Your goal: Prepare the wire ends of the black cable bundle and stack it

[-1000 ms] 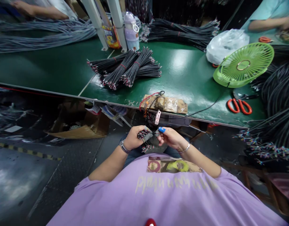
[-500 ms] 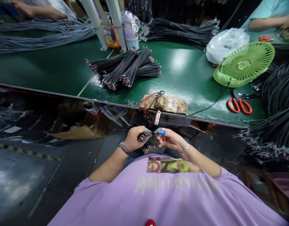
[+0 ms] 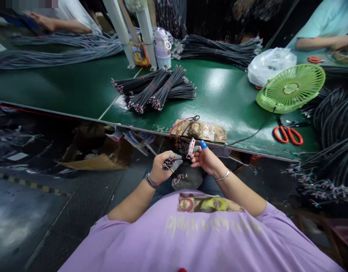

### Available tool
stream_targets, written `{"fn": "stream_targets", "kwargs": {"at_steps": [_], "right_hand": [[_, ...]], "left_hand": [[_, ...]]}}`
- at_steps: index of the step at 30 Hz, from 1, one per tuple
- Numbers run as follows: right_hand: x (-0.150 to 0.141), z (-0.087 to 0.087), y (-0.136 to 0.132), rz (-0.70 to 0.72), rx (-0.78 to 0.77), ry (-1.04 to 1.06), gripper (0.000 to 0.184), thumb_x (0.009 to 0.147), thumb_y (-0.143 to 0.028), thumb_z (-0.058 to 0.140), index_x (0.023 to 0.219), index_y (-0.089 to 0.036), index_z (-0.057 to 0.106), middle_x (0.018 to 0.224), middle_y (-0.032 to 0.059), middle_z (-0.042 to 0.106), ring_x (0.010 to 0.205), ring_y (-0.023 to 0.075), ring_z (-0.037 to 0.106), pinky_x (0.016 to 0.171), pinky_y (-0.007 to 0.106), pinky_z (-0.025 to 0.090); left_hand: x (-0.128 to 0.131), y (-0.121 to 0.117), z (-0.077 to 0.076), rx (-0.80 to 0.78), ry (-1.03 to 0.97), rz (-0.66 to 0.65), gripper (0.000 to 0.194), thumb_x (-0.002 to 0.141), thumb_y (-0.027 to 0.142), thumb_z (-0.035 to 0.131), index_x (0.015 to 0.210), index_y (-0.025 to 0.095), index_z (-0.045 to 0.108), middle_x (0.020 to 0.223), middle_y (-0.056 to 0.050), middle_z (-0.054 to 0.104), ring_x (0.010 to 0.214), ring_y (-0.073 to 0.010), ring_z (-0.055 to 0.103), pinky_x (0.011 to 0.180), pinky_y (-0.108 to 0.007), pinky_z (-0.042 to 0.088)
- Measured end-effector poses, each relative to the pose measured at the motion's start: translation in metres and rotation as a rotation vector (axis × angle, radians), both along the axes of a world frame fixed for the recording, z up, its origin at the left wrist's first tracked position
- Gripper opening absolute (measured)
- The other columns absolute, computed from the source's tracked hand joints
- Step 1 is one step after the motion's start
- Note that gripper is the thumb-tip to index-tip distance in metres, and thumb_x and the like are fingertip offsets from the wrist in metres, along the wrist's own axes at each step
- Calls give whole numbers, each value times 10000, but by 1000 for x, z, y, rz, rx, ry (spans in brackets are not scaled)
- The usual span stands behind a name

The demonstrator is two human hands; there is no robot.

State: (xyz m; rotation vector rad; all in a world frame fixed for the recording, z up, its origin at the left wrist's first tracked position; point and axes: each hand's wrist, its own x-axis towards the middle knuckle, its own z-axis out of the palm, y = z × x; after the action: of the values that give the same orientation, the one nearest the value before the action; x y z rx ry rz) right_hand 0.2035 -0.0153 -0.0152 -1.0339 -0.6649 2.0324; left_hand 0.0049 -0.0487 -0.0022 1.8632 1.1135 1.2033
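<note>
Over the lap, just below the table edge, a bundle of black cables [image 3: 168, 164] is sitting in the left hand [image 3: 160, 168], whose fingers are clamping round it, probably so the coloured ends are lying exposed. Near it, the right hand [image 3: 208, 161] is holding its blue-covered thumb [image 3: 203, 144] raised; whether its other fingers are pinching a strand, I cannot tell. A pink tag [image 3: 191, 146] is hanging beside them. Beyond, on the green table [image 3: 225, 87], red ties are binding the stacked bundles [image 3: 159, 90], seemingly keeping each batch together.
</note>
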Motion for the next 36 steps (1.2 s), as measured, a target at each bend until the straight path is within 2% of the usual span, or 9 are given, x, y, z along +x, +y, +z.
{"fn": "stream_targets", "kwargs": {"at_steps": [3,5,10,14,20,26,31,36], "right_hand": [[-10,6,5,-87,62,-82,463,736,-623,596,735,-160,569,572,-18,570,466,86,522,463,240,532],[-14,7,5,-120,97,-47,399,728,-559,651,761,-166,585,582,-26,579,485,83,527,511,244,539],[-14,5,3,-96,-3,128,285,844,-456,564,879,-182,632,792,22,693,651,116,626,646,279,537],[-15,2,4,-102,-24,172,239,875,-409,538,885,-191,636,798,21,707,712,123,645,692,279,518],[-18,-1,3,-123,-13,208,261,876,-420,537,894,-182,643,773,18,707,666,111,628,652,253,520],[-14,-5,-1,-58,-55,288,428,882,-561,427,857,-180,620,817,44,702,648,116,621,658,270,540],[-7,-10,-6,-44,-111,326,402,940,-474,349,873,-172,606,809,52,699,615,108,604,611,250,533],[-3,-15,-17,31,-161,343,468,970,-418,277,835,-134,624,822,83,707,594,103,590,575,233,522]], "left_hand": [[3,5,-3,55,-2,39,82,760,214,648,815,158,674,741,-39,664,671,-129,613,636,-243,491],[4,8,-5,60,-5,50,88,759,214,649,822,156,674,737,-36,658,669,-128,613,639,-243,493],[6,9,-7,37,-21,31,102,756,216,653,831,151,672,765,-47,678,695,-136,635,660,-246,502],[8,10,-10,-17,-24,12,110,752,230,659,824,146,664,770,-52,683,697,-142,639,666,-249,506],[10,12,-15,-48,-18,-7,110,753,237,660,814,147,656,772,-51,681,694,-143,636,676,-251,504],[9,9,-12,-42,-9,-13,111,750,237,663,803,140,654,761,-52,680,684,-141,631,662,-250,502],[9,3,-10,-56,-7,-15,96,753,226,661,807,148,653,765,-46,680,695,-138,632,673,-248,500],[8,-1,-12,-78,33,-40,117,770,269,646,764,153,630,705,-26,639,637,-119,579,637,-241,472]]}}
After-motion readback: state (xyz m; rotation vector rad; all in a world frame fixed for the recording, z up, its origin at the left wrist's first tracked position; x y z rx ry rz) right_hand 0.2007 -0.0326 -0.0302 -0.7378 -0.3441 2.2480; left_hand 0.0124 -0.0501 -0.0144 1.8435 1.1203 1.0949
